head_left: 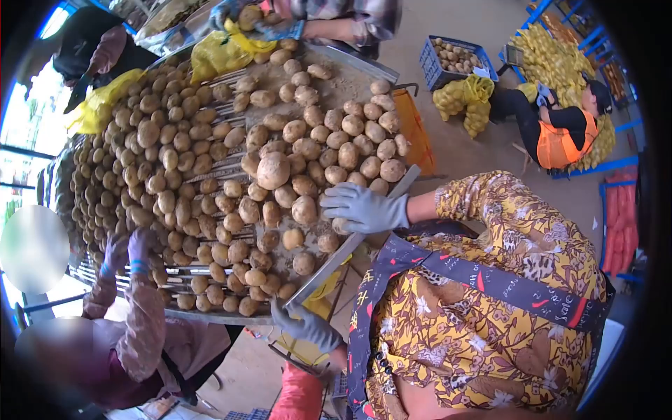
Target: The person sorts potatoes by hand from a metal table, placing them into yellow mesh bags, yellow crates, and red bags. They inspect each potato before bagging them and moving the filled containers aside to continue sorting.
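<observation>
My right hand (pixel 364 208), in a grey-blue work glove, lies palm down over potatoes near the metal edge strip (pixel 371 231) of the sorting table. Its fingers are stretched out, and one potato shows partly beneath them. Lower in the view is my left hand (pixel 306 326), gloved alike, with thumb and fingers apart at the table's edge. It holds nothing visible; a few potatoes (pixel 287 291) lie just beyond its fingertips. Many brown potatoes (pixel 350 125) cover the table, among them one large pale potato (pixel 273 171).
Across the table, a co-worker's purple-gloved hands (pixel 133 248) touch potatoes. Another person's blue-gloved hands (pixel 276 29) are by a yellow mesh bag (pixel 220 56). A blue crate (pixel 458 61) of potatoes stands on the floor near a person in an orange vest (pixel 565 138).
</observation>
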Available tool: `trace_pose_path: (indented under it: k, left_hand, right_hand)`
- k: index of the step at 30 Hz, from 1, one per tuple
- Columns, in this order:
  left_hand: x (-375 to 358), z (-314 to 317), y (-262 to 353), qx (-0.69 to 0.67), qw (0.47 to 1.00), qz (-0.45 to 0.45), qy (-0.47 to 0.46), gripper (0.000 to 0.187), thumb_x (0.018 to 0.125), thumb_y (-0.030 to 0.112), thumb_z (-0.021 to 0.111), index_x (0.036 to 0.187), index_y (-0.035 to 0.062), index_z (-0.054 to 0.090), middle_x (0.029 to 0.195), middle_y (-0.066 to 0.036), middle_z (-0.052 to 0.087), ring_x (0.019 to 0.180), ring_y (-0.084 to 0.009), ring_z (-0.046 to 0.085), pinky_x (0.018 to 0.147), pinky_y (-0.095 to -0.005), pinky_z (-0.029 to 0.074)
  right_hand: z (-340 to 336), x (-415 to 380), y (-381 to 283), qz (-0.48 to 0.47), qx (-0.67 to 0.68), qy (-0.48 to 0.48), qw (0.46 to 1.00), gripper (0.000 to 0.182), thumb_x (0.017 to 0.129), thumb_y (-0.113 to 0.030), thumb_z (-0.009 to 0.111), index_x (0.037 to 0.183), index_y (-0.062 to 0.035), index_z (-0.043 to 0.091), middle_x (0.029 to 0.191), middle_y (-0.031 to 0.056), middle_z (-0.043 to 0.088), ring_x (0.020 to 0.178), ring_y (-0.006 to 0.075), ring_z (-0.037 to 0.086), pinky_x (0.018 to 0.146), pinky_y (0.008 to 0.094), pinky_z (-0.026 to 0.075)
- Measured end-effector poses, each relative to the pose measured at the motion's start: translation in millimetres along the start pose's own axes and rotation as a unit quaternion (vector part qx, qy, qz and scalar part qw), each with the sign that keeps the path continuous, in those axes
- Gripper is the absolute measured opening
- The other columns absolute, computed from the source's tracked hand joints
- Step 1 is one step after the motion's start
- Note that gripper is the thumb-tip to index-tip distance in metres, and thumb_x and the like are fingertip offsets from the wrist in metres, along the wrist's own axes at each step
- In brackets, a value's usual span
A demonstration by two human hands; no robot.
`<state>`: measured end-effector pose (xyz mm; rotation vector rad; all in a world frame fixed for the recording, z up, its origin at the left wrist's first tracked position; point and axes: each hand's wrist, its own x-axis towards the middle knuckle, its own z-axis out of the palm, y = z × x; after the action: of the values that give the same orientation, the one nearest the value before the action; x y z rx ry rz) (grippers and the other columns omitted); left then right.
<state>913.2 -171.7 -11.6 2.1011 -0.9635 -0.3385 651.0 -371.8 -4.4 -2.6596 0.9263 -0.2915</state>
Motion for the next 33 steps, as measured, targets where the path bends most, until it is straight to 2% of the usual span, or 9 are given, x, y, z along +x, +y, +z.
trace_pose_path:
  k: [5,8,13,16,19,21,23,28,33]
  left_hand:
    - [56,115,136,-0.019,0.94,0.296,-0.169,0.052,0.095,0.018,0.069,0.141,0.0005,0.052,0.138,-0.024,0.055,0.126,-0.0406,0.054,0.107,-0.0488,0.044]
    - [95,173,168,0.037,0.905,0.408,-0.114,0.065,0.092,0.029,0.072,0.145,0.0012,0.047,0.144,-0.026,0.051,0.135,-0.0412,0.047,0.11,-0.054,0.039]
    - [181,215,153,0.014,0.967,0.221,-0.124,0.08,0.087,0.034,0.079,0.149,0.0009,0.041,0.15,-0.027,0.045,0.139,-0.0424,0.044,0.113,-0.0507,0.041]
    - [189,209,158,0.024,0.963,0.192,-0.187,0.069,0.089,0.029,0.079,0.143,-0.0015,0.047,0.143,-0.028,0.051,0.131,-0.0423,0.052,0.111,-0.0478,0.044]
    - [175,190,164,0.011,0.968,0.166,-0.189,0.064,0.089,0.025,0.078,0.139,-0.0008,0.049,0.136,-0.025,0.054,0.124,-0.0392,0.055,0.108,-0.0486,0.047]
    - [153,177,179,0.041,0.973,0.165,-0.155,0.062,0.088,0.023,0.078,0.138,-0.0001,0.05,0.135,-0.024,0.053,0.124,-0.0381,0.055,0.106,-0.05,0.048]
    - [137,163,183,0.065,0.974,0.155,-0.151,0.065,0.091,0.029,0.075,0.142,-0.0015,0.047,0.14,-0.026,0.049,0.129,-0.0401,0.051,0.108,-0.0498,0.044]
    - [116,141,216,0.027,0.985,0.089,-0.149,0.072,0.093,0.03,0.073,0.15,0.0004,0.04,0.148,-0.024,0.045,0.135,-0.0406,0.046,0.114,-0.0489,0.04]
    - [141,160,202,0.219,0.933,0.203,-0.199,0.083,0.085,0.027,0.079,0.152,0.0009,0.037,0.146,-0.028,0.046,0.13,-0.0445,0.048,0.109,-0.055,0.042]
  right_hand:
    - [-51,-90,55,0.053,-0.015,0.06,0.997,0.047,0.093,-0.033,0.066,0.134,-0.011,0.062,0.148,0.0139,0.052,0.138,0.0353,0.046,0.118,0.0515,0.032]
    - [-60,-105,76,0.199,-0.013,0.162,0.966,0.051,0.091,-0.028,0.069,0.138,-0.0102,0.057,0.147,0.0154,0.053,0.135,0.0352,0.049,0.115,0.0496,0.037]
    - [-26,-134,155,0.416,0.139,0.373,0.817,0.06,0.096,-0.029,0.07,0.146,-0.0053,0.048,0.146,0.02,0.053,0.134,0.0374,0.051,0.112,0.0417,0.043]
    - [-49,-135,176,0.523,0.362,0.318,0.703,0.061,0.097,-0.03,0.07,0.147,-0.0039,0.047,0.146,0.0212,0.053,0.137,0.036,0.051,0.115,0.0406,0.04]
    - [-67,-109,176,0.555,0.372,0.368,0.646,0.062,0.094,-0.028,0.071,0.146,-0.0047,0.047,0.147,0.0214,0.052,0.14,0.0349,0.048,0.115,0.0407,0.039]
    - [-75,-86,172,0.39,0.136,0.398,0.819,0.064,0.091,-0.026,0.073,0.147,-0.0061,0.047,0.149,0.0207,0.048,0.14,0.0367,0.046,0.114,0.0437,0.039]
    - [-104,-56,158,0.324,0.099,0.389,0.857,0.063,0.091,-0.021,0.074,0.146,-0.0059,0.047,0.155,0.0191,0.043,0.145,0.0365,0.04,0.118,0.0448,0.036]
    - [-96,-43,177,0.381,0.16,0.394,0.821,0.058,0.095,-0.023,0.07,0.145,-0.005,0.048,0.154,0.0185,0.044,0.144,0.0354,0.041,0.118,0.0438,0.036]
    - [-73,-81,182,0.431,0.129,0.432,0.782,0.054,0.098,-0.023,0.066,0.145,-0.0046,0.047,0.146,0.0233,0.051,0.138,0.0388,0.048,0.116,0.0435,0.039]
